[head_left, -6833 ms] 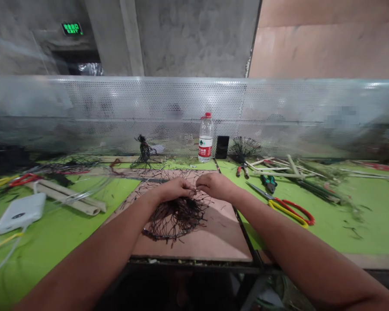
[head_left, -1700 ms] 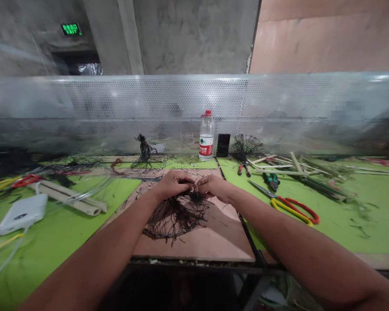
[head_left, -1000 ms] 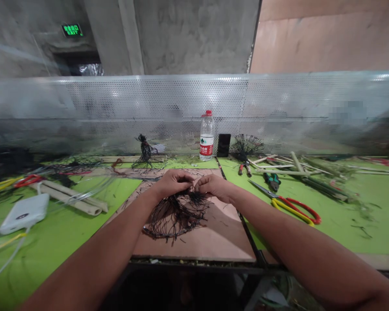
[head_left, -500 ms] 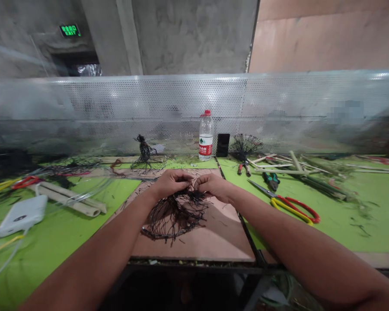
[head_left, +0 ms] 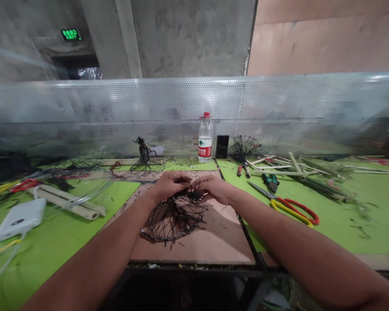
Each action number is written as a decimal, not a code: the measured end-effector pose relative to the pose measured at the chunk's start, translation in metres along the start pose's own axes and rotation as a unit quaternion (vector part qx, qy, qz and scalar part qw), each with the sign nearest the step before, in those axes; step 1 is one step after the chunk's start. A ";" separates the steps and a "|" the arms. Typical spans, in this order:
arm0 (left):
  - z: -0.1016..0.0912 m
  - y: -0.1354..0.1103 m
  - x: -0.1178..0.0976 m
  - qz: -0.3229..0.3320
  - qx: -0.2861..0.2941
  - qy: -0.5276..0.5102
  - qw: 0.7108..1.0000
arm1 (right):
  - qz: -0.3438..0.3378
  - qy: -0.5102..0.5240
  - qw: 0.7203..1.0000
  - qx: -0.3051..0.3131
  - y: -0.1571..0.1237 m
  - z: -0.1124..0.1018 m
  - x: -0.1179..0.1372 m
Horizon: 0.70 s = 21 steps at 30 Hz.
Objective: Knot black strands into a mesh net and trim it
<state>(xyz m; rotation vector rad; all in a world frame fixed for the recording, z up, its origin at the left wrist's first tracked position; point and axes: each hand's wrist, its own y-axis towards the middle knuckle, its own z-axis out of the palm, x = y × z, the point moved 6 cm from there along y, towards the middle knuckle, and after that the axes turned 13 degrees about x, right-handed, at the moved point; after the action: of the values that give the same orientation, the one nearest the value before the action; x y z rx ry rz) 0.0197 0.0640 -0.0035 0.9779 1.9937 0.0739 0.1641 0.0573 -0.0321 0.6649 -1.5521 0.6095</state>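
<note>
A black mesh of thin knotted strands point(head_left: 173, 218) flares out over a pinkish-brown board point(head_left: 220, 246), with a ring-like lower rim. At its gathered top, my left hand point(head_left: 171, 185) is closed, thumb and fingers pinching the dark strands. My right hand point(head_left: 213, 188) meets it from the other side, its fingertips pressed together on the same gathered end. The fingertips nearly touch each other, and what exactly lies between them is too small to make out.
Right of the board lie scissors with red and yellow handles point(head_left: 294, 210), pliers point(head_left: 270, 182) and pale strips point(head_left: 278, 166). Behind stand a water bottle point(head_left: 205, 144), a phone point(head_left: 222, 147) and another black bundle point(head_left: 144, 153). A white power bank point(head_left: 20, 218) and bamboo tubes point(head_left: 68, 201) lie left.
My right hand's fingers have shifted slightly left, closer to the left fingertips. The mesh stays in about the same place; the view has tilted slightly.
</note>
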 end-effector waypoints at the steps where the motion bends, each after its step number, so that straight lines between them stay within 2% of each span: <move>1: 0.001 0.000 -0.001 0.006 0.001 0.000 1.000 | -0.002 0.007 1.000 -0.003 0.000 -0.001 0.000; 7: -0.002 0.000 -0.003 0.040 -0.013 0.025 0.999 | 0.005 0.009 1.000 0.002 0.000 -0.002 -0.002; 16: -0.002 -0.001 -0.008 0.047 -0.022 0.050 0.997 | -0.020 0.019 0.999 0.022 0.006 -0.001 -0.008; 21: 0.000 -0.001 -0.012 0.059 -0.021 0.044 0.997 | -0.023 -0.017 1.000 -0.005 0.006 0.001 -0.003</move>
<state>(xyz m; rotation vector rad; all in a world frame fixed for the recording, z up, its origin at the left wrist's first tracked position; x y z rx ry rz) 0.0226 0.0553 0.0048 1.0801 2.0044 0.2267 0.1599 0.0609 -0.0348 0.7046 -1.5672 0.5591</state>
